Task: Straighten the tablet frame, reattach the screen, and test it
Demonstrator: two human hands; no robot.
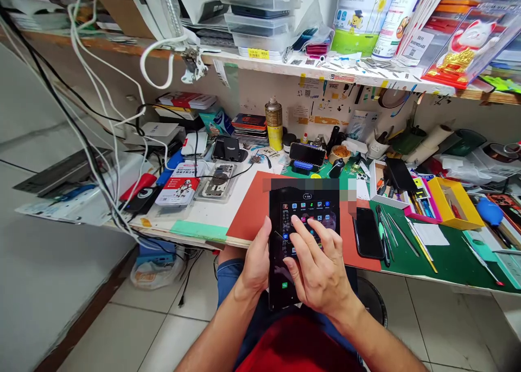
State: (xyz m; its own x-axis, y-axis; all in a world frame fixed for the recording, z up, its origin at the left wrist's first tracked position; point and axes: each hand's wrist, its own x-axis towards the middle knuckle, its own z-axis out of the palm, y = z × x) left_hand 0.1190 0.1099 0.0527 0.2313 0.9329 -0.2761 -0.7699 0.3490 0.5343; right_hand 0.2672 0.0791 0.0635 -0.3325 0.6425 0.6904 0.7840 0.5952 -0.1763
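A black tablet (279, 285) with a lit screen of small app icons is held upright over my lap, in front of the table's edge. My left hand (256, 258) grips its left side, thumb along the edge and the other fingers hidden behind it. Over the screen is my right hand (319, 263), its fingers spread and holding nothing. Its fingertips are at the glass among the icons; whether they touch I cannot tell. To the right of the tablet a black smartphone (368, 232) lies on the table.
Tweezers (401, 233) and other slim tools lie on the green mat (442, 258) at the right. Beyond them stand a white box (385, 190) and a yellow box (456, 204) with tools. White cables (95, 79) hang at the left. A loaded shelf (309, 68) overhangs the table's back.
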